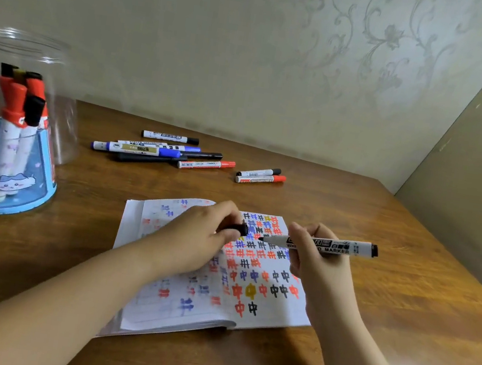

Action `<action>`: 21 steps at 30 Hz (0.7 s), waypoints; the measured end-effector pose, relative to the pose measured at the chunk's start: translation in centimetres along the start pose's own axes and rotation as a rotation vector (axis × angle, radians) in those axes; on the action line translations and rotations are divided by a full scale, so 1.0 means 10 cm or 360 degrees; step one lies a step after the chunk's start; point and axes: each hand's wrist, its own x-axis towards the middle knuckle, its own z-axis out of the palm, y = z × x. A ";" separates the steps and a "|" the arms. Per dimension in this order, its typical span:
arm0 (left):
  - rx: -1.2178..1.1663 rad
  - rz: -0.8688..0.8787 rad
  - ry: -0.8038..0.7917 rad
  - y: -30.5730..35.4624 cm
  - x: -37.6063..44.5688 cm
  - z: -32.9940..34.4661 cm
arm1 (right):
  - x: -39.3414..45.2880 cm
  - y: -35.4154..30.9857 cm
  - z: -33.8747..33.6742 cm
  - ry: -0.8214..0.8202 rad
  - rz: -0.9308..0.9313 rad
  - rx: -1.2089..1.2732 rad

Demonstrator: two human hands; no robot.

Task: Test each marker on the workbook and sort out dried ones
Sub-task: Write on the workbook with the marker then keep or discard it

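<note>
Right hand fingers grip the uncapped marker, left hand fingers pinch its black cap, tip just beside it above the workbook.

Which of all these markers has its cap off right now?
The black marker gripped in the right hand over the workbook: its tip is bare, and the left hand holds its cap. The others show caps.

A home study corner: wooden desk against floral-patterned wallpaper, with a cartoon pen holder.
</note>
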 end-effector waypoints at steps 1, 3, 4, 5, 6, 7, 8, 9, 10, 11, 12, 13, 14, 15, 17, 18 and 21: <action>-0.0063 0.0018 0.0005 -0.01 -0.05 -0.05 | -0.01 -0.03 0.03 -0.0021 -0.0008 0.0079; -0.0160 0.0045 0.0010 -0.02 -0.15 -0.14 | -0.03 -0.08 0.09 -0.0081 -0.0026 0.0182; -0.0190 0.0060 0.0008 -0.01 -0.19 -0.17 | -0.04 -0.11 0.13 -0.0111 -0.0036 0.0193; -0.0207 0.0074 0.0005 -0.01 -0.23 -0.19 | -0.05 -0.13 0.16 -0.0136 -0.0047 0.0184; -0.0211 0.0088 0.0001 -0.01 -0.26 -0.21 | -0.06 -0.15 0.20 -0.0157 -0.0061 0.0169; -0.0199 0.0096 -0.0001 -0.01 -0.28 -0.23 | -0.06 -0.16 0.23 -0.0177 -0.0075 0.0156; -0.0180 0.0101 0.0002 -0.01 -0.30 -0.24 | -0.06 -0.17 0.25 -0.0197 -0.0086 0.0148; -0.0167 0.0104 0.0009 -0.02 -0.32 -0.25 | -0.06 -0.18 0.27 -0.0211 -0.0090 0.0142; -0.0160 0.0107 0.0016 -0.03 -0.34 -0.27 | -0.06 -0.18 0.29 -0.0219 -0.0090 0.0137; -0.0155 0.0108 0.0021 -0.03 -0.35 -0.27 | -0.06 -0.19 0.30 -0.0225 -0.0089 0.0129; -0.0149 0.0107 0.0024 -0.03 -0.37 -0.28 | -0.06 -0.19 0.31 -0.0231 -0.0090 0.0112; -0.0145 0.0098 0.0024 -0.04 -0.38 -0.29 | -0.06 -0.20 0.33 -0.0238 -0.0092 0.0091; -0.0143 0.0081 0.0022 -0.04 -0.39 -0.29 | -0.06 -0.20 0.34 -0.0240 -0.0094 0.0069; -0.0143 0.0059 0.0018 -0.04 -0.40 -0.28 | -0.06 -0.20 0.35 -0.0233 -0.0097 0.0056; -0.0184 0.0022 0.0028 -0.06 -0.40 -0.28 | -0.06 -0.19 0.36 -0.0191 -0.0110 0.0063; -0.0249 -0.0013 0.0050 -0.07 -0.40 -0.28 | -0.07 -0.19 0.36 -0.0174 -0.0115 0.0073; -0.0722 -0.0270 0.0173 -0.07 -0.39 -0.26 | -0.08 -0.18 0.36 -0.0180 -0.0118 0.0073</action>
